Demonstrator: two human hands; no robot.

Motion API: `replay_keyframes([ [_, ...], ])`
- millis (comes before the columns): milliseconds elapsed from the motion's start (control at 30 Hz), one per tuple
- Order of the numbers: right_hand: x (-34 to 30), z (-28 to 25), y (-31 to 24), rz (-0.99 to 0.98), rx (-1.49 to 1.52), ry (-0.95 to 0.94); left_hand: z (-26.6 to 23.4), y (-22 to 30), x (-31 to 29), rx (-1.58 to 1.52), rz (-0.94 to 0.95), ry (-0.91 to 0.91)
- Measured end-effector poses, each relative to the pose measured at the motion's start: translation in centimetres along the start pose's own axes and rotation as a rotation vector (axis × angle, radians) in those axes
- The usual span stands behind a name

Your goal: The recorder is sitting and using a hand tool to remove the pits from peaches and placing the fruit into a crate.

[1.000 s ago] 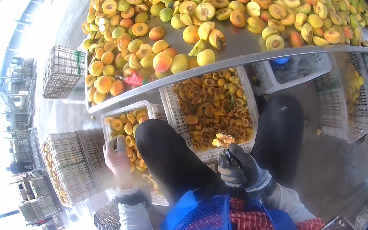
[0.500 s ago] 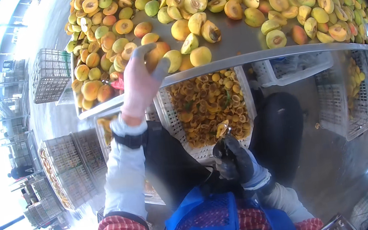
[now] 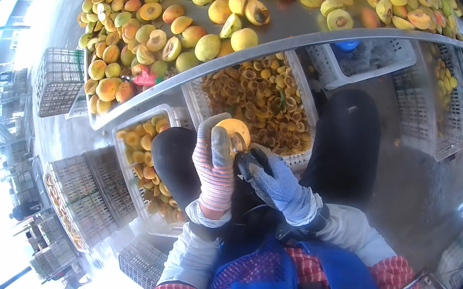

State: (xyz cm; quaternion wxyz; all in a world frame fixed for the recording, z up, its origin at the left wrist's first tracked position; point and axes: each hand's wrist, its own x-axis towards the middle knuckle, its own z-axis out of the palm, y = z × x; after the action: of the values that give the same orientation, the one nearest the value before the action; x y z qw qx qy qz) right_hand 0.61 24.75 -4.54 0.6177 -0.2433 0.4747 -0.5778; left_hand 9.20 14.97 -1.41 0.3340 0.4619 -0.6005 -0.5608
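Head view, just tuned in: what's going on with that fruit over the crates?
A seated person in work gloves holds a yellow-orange fruit in the left hand, while the right hand presses a small dark tool against it. This happens above a white crate of cut fruit halves between the knees. A second crate sits to the left, and the metal table ahead is piled with whole and halved fruit.

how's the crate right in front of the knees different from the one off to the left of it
The middle crate holds small, dark orange-brown hollowed pieces heaped nearly to its rim. The left crate holds bigger, smoother yellow-orange fruit pieces, and the person's left knee covers part of it. The middle one sits straight ahead, above the left hand holding a fruit. Both are white lattice plastic crates tucked under the table edge.
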Motion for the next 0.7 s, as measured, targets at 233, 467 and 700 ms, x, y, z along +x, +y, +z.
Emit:
replay_keyframes([
  [233, -1.2, 1.3, 1.0, -0.301, -0.207, 0.253, 1.3, -0.7, -2.1, -0.043, 0.079, 0.081],
  [467, -2.1, 0.0, 2.7, -0.106, -0.142, 0.084, 1.4, -1.3, -2.6, -0.016, 0.061, 0.042],
  [700, -2.1, -0.7, 2.1, 0.102, 0.291, 0.056, -0.2, 0.8, -0.8, -0.219, -0.367, -0.306],
])
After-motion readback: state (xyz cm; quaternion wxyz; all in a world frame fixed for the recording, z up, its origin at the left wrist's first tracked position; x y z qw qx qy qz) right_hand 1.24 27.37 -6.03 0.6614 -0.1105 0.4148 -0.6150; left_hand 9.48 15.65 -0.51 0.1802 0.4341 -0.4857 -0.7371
